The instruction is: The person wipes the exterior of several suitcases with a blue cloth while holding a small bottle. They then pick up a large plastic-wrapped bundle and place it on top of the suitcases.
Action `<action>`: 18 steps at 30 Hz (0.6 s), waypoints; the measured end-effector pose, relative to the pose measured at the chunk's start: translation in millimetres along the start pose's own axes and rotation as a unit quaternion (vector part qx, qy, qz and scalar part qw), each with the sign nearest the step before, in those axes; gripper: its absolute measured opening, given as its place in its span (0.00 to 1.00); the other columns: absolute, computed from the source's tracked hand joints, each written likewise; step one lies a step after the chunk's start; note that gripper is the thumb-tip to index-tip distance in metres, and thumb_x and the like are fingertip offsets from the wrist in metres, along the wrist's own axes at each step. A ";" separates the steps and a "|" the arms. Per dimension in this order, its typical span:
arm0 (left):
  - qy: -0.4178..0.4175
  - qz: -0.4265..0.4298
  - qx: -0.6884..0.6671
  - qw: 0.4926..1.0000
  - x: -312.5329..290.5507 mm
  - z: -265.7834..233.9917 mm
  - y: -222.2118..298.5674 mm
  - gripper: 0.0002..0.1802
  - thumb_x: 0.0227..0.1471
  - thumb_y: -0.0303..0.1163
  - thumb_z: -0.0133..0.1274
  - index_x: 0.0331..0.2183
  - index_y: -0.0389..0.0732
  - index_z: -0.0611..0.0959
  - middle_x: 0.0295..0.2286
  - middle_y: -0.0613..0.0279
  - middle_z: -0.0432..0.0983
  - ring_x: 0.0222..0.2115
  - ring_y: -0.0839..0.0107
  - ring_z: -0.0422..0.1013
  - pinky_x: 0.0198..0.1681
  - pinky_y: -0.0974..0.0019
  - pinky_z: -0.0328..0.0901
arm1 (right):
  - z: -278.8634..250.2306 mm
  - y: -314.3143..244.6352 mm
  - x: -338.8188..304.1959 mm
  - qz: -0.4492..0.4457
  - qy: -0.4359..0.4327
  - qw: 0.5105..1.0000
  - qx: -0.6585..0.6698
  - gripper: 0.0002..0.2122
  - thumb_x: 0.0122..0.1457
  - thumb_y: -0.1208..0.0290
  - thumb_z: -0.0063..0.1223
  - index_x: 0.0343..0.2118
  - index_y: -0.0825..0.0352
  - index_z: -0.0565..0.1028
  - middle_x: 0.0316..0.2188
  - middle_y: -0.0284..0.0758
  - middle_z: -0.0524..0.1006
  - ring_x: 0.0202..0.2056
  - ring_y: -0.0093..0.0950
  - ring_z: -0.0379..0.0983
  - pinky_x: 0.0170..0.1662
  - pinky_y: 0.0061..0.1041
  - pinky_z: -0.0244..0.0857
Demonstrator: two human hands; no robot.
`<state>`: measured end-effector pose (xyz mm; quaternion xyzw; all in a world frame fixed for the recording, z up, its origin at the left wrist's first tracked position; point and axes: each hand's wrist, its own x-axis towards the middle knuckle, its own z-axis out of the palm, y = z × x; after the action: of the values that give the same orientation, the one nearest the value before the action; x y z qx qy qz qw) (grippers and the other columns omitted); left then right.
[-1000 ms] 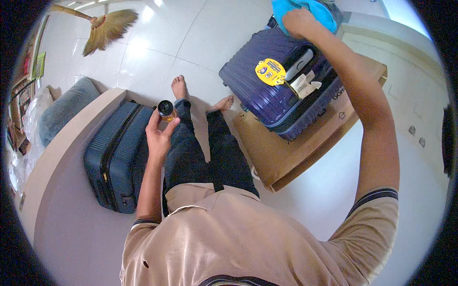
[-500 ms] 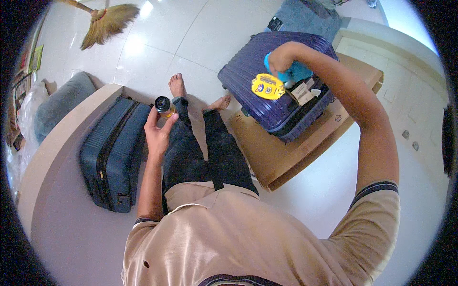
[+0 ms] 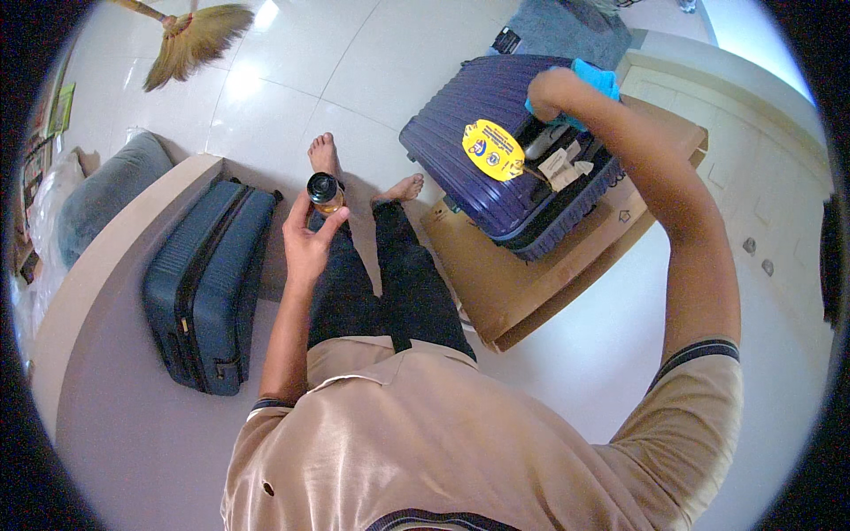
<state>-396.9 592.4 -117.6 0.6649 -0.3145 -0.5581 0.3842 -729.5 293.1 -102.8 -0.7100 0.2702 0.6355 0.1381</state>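
The right hand (image 3: pixel 552 94) grips a blue cloth (image 3: pixel 598 81) over the purple suitcase's (image 3: pixel 443 124) far-right corner, apparently wiping; the left hand (image 3: pixel 306 248) holds a small bottle (image 3: pixel 325 191). Another stroke calls for avoiding the yellow tag (image 3: pixel 493 150).

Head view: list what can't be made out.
In the head view:
Blue cloth: gripped part, hidden by right hand.
Purple suitcase: right side, partly behind right forearm and cloth.
Black-topped container: side details, too small, partly behind left hand.
Broom: handle end, cut off by top edge.
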 end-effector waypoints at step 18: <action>0.037 -0.031 -0.033 0.998 10.9 -9.4 3.0 0.21 0.47 0.27 0.64 0.44 0.34 0.78 0.39 0.61 0.77 0.42 0.71 0.71 0.50 0.67 0.63 | -37.1 53.8 -3.2 -0.031 0.341 0.881 0.327 0.22 0.48 0.74 0.46 0.49 0.61 0.77 0.41 0.44 0.80 0.37 0.38 0.79 0.45 0.34 0.71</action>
<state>-385.7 583.2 -119.7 0.6817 -0.2610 -0.5547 0.3994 -729.0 229.8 -85.9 -0.8051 0.4712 0.2250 0.2813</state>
